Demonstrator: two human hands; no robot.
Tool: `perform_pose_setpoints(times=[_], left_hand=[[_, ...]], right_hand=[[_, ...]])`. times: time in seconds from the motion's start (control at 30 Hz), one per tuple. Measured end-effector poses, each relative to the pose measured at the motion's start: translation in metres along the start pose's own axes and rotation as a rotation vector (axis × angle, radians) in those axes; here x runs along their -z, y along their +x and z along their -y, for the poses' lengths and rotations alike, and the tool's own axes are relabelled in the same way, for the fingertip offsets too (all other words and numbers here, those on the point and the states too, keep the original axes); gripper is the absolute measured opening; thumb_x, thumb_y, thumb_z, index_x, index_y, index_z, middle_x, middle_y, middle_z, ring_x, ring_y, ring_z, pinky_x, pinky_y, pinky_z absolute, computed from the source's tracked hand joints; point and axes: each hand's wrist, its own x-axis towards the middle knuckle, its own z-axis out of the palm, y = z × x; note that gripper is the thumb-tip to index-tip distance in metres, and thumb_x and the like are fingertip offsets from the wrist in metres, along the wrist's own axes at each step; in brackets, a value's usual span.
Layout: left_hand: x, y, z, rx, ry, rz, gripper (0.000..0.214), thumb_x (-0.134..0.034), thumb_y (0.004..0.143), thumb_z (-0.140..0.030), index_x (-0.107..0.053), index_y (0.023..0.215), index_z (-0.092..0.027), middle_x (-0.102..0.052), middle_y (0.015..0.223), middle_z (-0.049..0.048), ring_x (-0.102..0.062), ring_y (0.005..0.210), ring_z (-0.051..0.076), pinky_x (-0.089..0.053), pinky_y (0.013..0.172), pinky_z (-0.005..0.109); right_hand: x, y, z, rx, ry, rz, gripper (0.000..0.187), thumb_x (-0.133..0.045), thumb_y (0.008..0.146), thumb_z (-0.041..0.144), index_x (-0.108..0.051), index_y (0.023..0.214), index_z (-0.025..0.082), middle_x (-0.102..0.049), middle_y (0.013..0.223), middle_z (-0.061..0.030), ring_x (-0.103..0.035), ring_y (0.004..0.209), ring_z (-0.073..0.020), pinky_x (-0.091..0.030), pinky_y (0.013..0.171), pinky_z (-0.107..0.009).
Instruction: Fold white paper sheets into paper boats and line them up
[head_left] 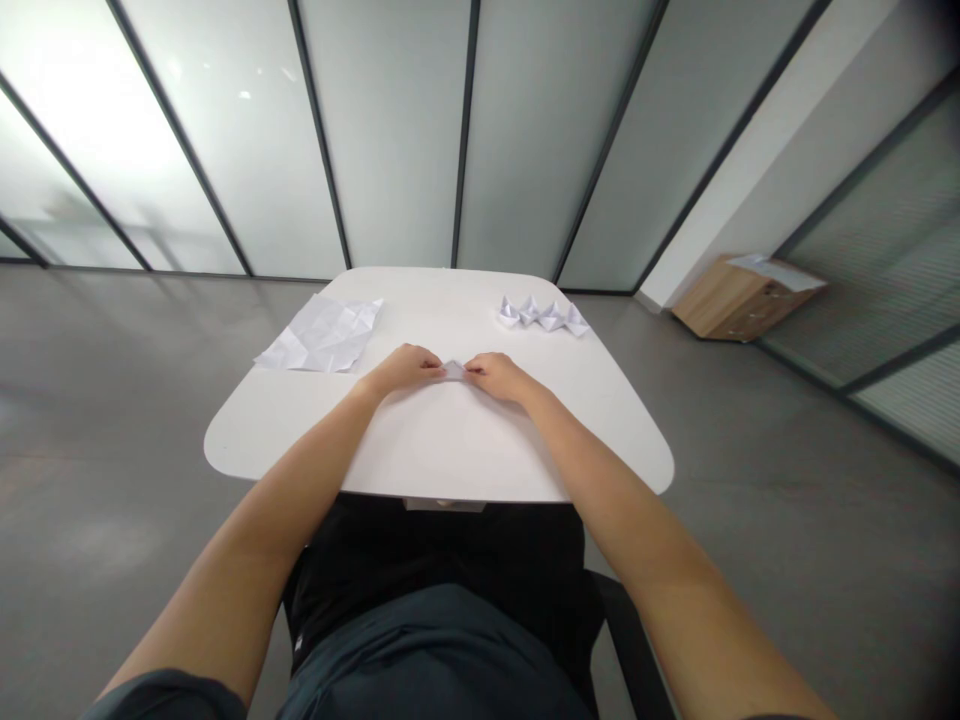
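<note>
A small folded white paper (454, 370) with a pointed top is held between my hands, just above or on the middle of the table. My left hand (409, 368) pinches its left end, and my right hand (496, 374) pinches its right end. The fingers of both hands are closed, and they cover the paper's two ends. Farther off to the right, several folded paper boats (551, 316) stand in a row. To the left lie creased white paper sheets (326, 335), partly overlapping.
The white table (450, 450) has rounded corners and stands before frosted glass panels (390, 130). Beyond it on the right, a wooden cabinet (739, 300) is on the grey floor. A black chair armrest (634, 640) shows beside my right arm.
</note>
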Motion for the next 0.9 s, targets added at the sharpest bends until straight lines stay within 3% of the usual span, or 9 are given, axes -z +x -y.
perform_pose_setpoints(times=[0.3,0.53,0.73,0.9], left_hand=[[-0.003,0.000,-0.004,0.136,-0.118,-0.117,0.034,-0.069,0.092,-0.043,-0.080,0.117,-0.023,-0.082,0.103,0.0027,-0.074,0.088,0.018,-0.052,0.086,0.026],[-0.009,0.004,-0.003,0.153,-0.034,-0.137,0.031,-0.065,0.095,-0.042,-0.082,0.114,-0.025,-0.082,0.105,0.0037,-0.075,0.096,0.021,-0.054,0.090,0.028],[-0.012,0.008,-0.003,0.165,0.066,-0.143,0.030,-0.064,0.096,-0.041,-0.082,0.112,-0.023,-0.080,0.108,0.0066,-0.073,0.096,0.022,-0.053,0.091,0.030],[-0.013,0.008,-0.004,0.145,0.009,-0.143,0.037,-0.067,0.095,-0.035,-0.075,0.130,-0.026,-0.079,0.111,0.0036,-0.071,0.096,0.020,-0.053,0.094,0.030]], right_hand=[[-0.007,0.000,0.000,-0.086,0.094,-0.089,0.023,-0.063,0.101,0.029,-0.078,0.118,0.026,-0.081,0.109,-0.0039,-0.070,0.095,-0.0184,-0.046,0.083,-0.026],[-0.006,0.001,0.002,-0.131,-0.094,-0.050,0.031,-0.057,0.105,0.038,-0.075,0.130,0.030,-0.080,0.116,-0.0067,-0.071,0.107,-0.0239,-0.046,0.089,-0.031],[-0.004,0.002,0.010,-0.180,-0.121,-0.035,0.034,-0.056,0.106,0.039,-0.073,0.133,0.030,-0.076,0.125,-0.0084,-0.068,0.116,-0.0262,-0.047,0.094,-0.034],[-0.004,0.001,0.014,-0.205,-0.087,-0.063,0.050,-0.058,0.105,0.038,-0.054,0.155,0.037,-0.073,0.126,-0.0077,-0.067,0.116,-0.0249,-0.046,0.098,-0.036]])
